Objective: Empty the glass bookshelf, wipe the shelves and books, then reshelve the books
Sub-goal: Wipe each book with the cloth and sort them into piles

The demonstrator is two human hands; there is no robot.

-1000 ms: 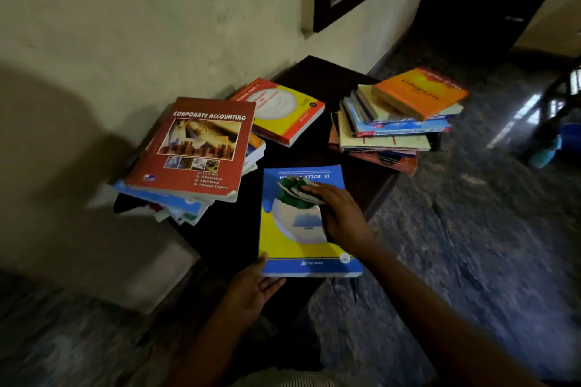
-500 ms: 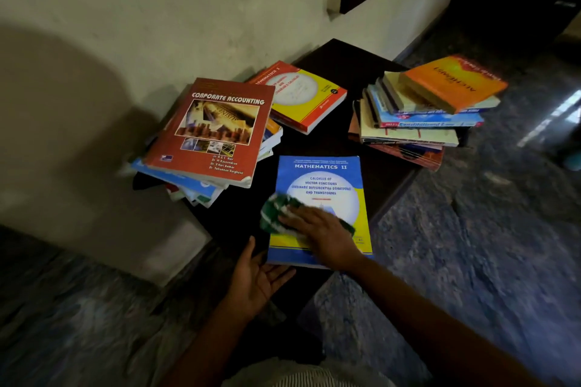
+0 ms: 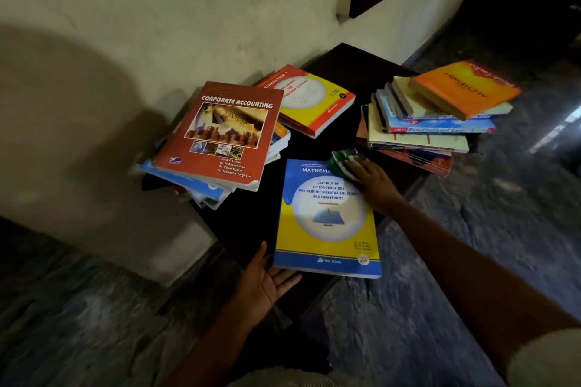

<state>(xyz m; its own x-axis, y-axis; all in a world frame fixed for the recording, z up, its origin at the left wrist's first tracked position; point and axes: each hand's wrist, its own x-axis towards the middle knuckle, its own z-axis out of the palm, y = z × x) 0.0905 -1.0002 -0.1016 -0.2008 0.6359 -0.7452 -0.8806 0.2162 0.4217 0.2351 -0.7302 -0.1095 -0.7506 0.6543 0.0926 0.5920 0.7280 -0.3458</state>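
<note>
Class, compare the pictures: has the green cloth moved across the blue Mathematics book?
Yes. The green cloth has gone from the lower left of the blue Mathematics book up to its top right corner, under the right hand.

Cloth (image 3: 344, 162) swept up the book (image 3: 327, 223) - apparently - to its top.

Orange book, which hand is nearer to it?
Right. The right hand, on a green cloth, is below-left of the orange book; the left hand is at the blue Mathematics book, farther off.
</note>
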